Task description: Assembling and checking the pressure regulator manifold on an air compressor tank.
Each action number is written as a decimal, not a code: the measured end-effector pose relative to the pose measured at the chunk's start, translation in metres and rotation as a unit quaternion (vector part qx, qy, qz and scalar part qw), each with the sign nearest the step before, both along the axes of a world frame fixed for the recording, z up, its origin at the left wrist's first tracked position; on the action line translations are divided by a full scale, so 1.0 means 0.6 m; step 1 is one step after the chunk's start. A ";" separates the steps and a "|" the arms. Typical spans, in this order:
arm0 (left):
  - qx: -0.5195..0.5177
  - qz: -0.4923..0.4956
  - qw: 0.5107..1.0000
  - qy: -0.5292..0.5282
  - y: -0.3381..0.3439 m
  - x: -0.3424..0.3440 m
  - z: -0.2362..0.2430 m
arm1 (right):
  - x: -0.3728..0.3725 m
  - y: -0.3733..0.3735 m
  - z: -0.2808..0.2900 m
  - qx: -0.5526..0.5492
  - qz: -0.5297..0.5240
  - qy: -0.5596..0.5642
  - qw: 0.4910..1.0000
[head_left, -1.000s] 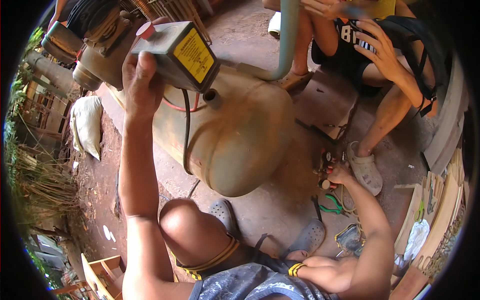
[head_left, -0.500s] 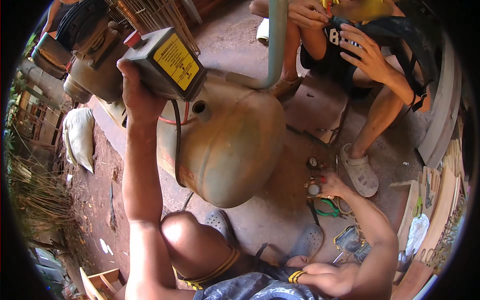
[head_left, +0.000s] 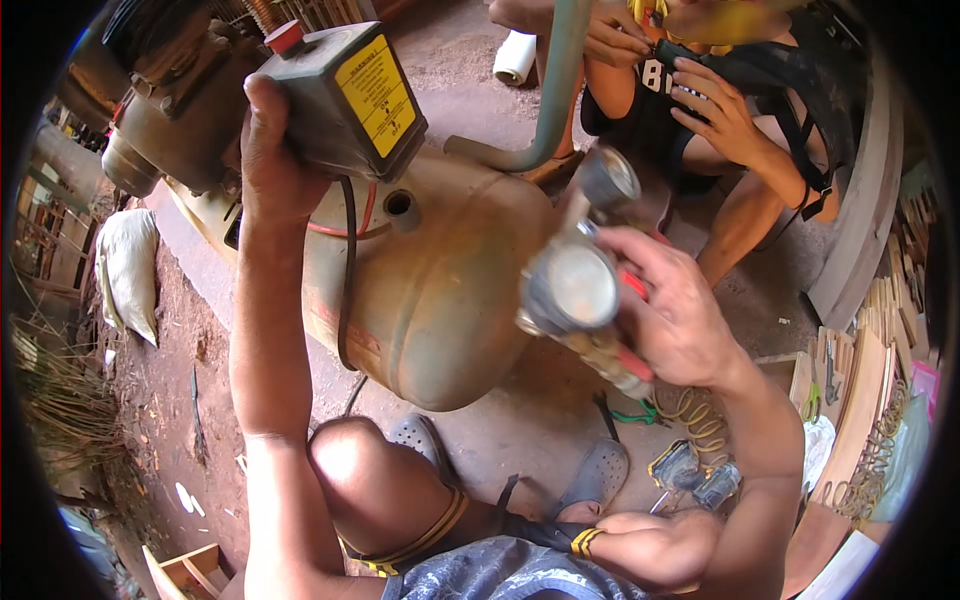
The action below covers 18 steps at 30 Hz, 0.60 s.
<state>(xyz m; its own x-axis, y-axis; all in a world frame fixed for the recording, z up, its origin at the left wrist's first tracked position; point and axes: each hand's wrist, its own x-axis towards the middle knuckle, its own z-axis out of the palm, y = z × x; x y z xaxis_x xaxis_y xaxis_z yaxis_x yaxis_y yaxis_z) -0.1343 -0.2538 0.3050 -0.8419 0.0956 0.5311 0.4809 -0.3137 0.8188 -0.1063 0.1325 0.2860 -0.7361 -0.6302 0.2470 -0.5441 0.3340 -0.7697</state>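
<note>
My left hand is closed around the lower side of a dark pressure switch box with a red knob on top and a yellow label. A black cable and a red wire hang from the box, in front of the rusty tan air compressor tank. Out to the right of the tank, my right hand grips a brass gauge manifold with two round dials and red handles, held in the air and slightly blurred. An open round port shows on top of the tank.
A motor and pump sit at the tank's left end, and a bent grey pipe rises behind it. Opposite me, another person's hands hold a dark tool. Green-handled pliers, a coiled hose and wood strips lie at right.
My right hand has lifted the gauge manifold off the ground, up and left toward the tank. My left hand still holds the pressure switch box. The view has shifted slightly.
</note>
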 end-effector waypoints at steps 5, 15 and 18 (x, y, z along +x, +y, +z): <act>0.031 -0.008 0.999 0.018 0.019 0.011 0.028 | -0.033 -0.126 0.025 -0.012 0.036 0.076 0.996; 0.071 0.020 0.997 -0.017 0.020 0.009 0.032 | -0.061 -0.156 0.035 -0.096 0.043 -0.109 0.988; 0.097 0.046 0.993 -0.049 0.026 0.017 0.045 | -0.070 -0.161 0.046 -0.134 0.071 -0.098 0.984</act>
<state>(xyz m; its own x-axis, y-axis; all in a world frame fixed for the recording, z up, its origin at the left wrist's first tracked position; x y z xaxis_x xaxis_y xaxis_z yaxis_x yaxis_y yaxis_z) -0.1240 -0.2382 0.3320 -0.8907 -0.0804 0.4474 0.4361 -0.4291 0.7911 -0.1483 0.0361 0.3136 -0.6950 -0.6618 0.2811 -0.4036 0.0355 -0.9143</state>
